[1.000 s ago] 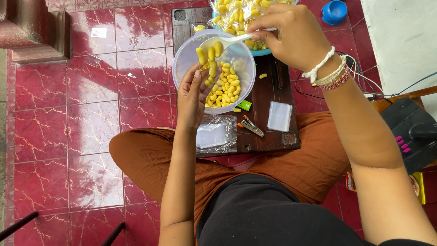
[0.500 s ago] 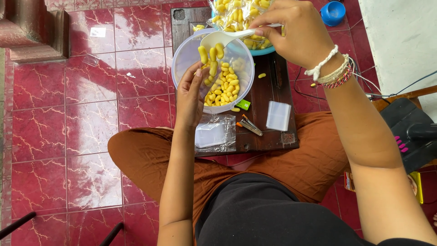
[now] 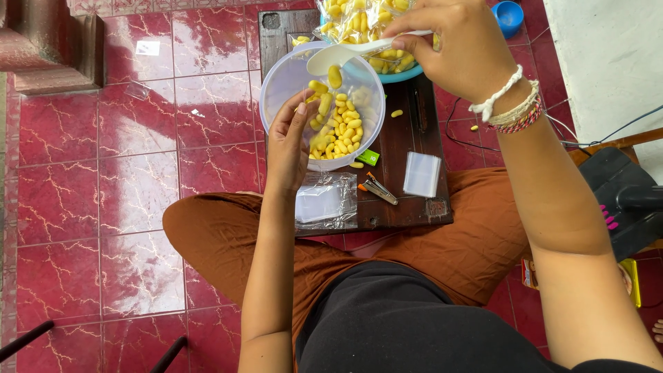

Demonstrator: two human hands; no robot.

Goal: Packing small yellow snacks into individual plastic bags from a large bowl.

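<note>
Your right hand [image 3: 456,48] fingers are pinched shut on the white spoon [image 3: 345,54], so tip it slowly while your left hand [image 3: 290,141] grips the clear bowl [image 3: 286,76] on the bench [image 3: 407,138] steady under the yellow snacks [image 3: 338,121].

Clear plastic bowl [image 3: 286,83], white plastic spoon [image 3: 331,56], dark wooden board [image 3: 404,145] at 3 o'clock of bowl, glossy red marble-look tiles [image 3: 138,179].

A dark wooden bench [image 3: 404,148] (resting across the lap) carries clear bags [image 3: 422,174], a clip [image 3: 378,189] and stray yellow snacks [image 3: 396,113].
</note>
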